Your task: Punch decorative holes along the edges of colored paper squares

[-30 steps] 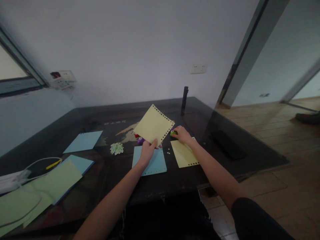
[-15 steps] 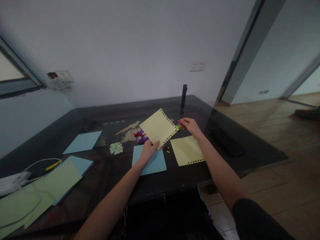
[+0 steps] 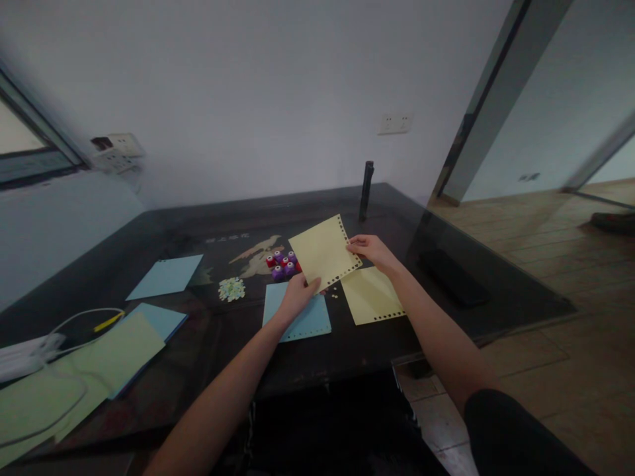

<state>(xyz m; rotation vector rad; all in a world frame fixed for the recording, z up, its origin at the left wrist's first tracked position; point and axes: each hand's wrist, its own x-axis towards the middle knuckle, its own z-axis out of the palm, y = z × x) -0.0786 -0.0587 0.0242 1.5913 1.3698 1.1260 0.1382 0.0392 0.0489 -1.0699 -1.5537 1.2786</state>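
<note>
Fingers of my left hand point(image 3: 297, 294) pinch the bottom corner of the yellow sheet point(image 3: 325, 252), my right hand point(image 3: 373, 250) gripping its punched right edge, above the surface's point(image 3: 198, 225) middle. Light and floppy, it's best held at opposite edges. It stands tilted, roughly square, punched edges facing right.

Pale yellow sheet point(image 3: 325, 254), hole-punched edges, tilted, lifted above table
</note>
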